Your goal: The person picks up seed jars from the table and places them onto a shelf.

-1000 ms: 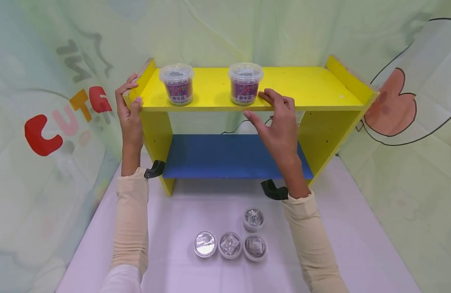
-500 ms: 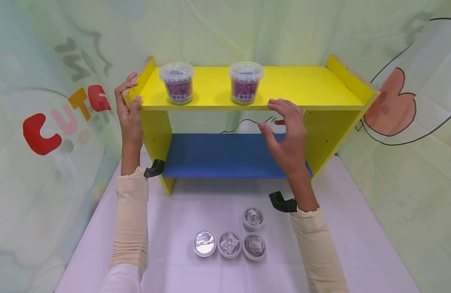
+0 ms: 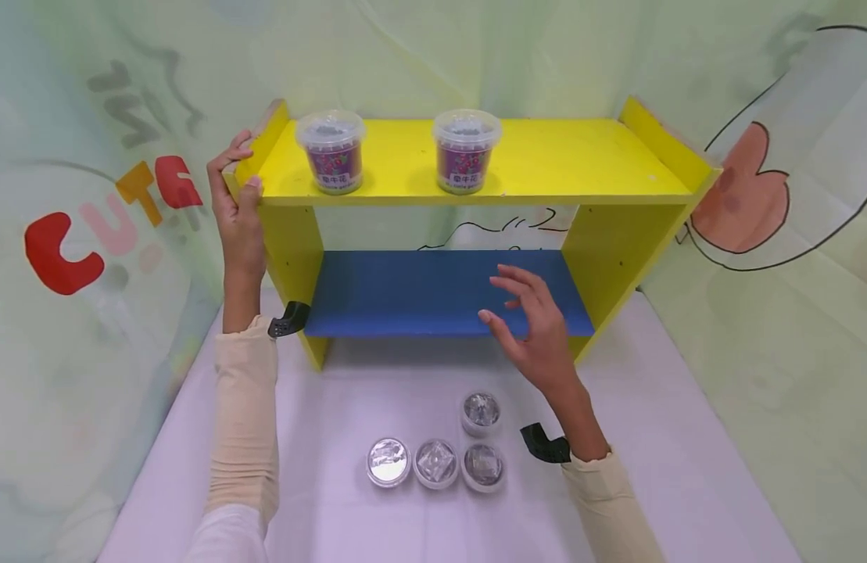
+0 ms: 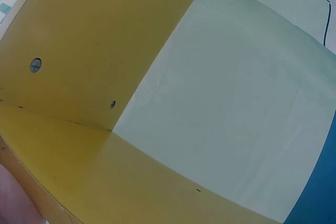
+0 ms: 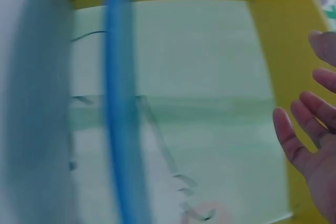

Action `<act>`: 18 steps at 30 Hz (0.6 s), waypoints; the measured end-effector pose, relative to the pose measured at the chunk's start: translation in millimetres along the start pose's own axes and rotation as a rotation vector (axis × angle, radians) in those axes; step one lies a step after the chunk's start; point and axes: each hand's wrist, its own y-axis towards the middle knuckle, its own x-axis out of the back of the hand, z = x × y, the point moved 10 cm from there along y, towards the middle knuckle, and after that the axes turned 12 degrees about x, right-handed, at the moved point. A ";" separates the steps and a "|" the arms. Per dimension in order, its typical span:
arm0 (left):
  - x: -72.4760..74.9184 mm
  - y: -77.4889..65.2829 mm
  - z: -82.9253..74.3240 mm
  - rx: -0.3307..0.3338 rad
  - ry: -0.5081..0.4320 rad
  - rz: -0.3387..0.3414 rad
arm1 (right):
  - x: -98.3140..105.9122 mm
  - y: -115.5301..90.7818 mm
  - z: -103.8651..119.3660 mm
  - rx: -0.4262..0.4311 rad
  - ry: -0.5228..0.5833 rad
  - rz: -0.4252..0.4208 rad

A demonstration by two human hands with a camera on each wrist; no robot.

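My left hand (image 3: 239, 223) grips the upper left corner of a yellow shelf unit (image 3: 560, 156), fingers over the side panel and thumb at the front. In the left wrist view only a bit of that hand shows, at the lower left edge. My right hand (image 3: 535, 332) is in the air before the blue lower board (image 3: 405, 293), fingers spread and holding nothing. On the top board stand two clear-lidded plastic cups with purple labels, the left cup (image 3: 332, 156) and the middle cup (image 3: 467, 156). Both are upright and apart from my hands.
On the white tabletop (image 3: 349, 524), several similar lidded cups stand before the shelf: three in a row, the left one (image 3: 388, 461), the middle one (image 3: 436, 463) and the right one (image 3: 483, 467), plus one cup (image 3: 481, 411) behind. Printed cloth (image 3: 405, 55) surrounds the table.
My right hand has drawn away from the middle cup on the top board, moving down and toward me to the front of the blue board. The left hand keeps its grip.
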 end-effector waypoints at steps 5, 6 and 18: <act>-2.4 -2.5 -7.8 0.002 -0.009 -0.008 | -21.9 -44.7 -16.6 -0.122 -0.007 0.166; -2.5 -2.5 -7.5 0.006 -0.013 -0.011 | -25.4 -53.5 -19.6 -0.144 -0.004 0.196; -2.8 -3.4 -5.1 0.017 0.006 -0.010 | -64.8 -146.0 -35.9 -0.355 0.079 0.556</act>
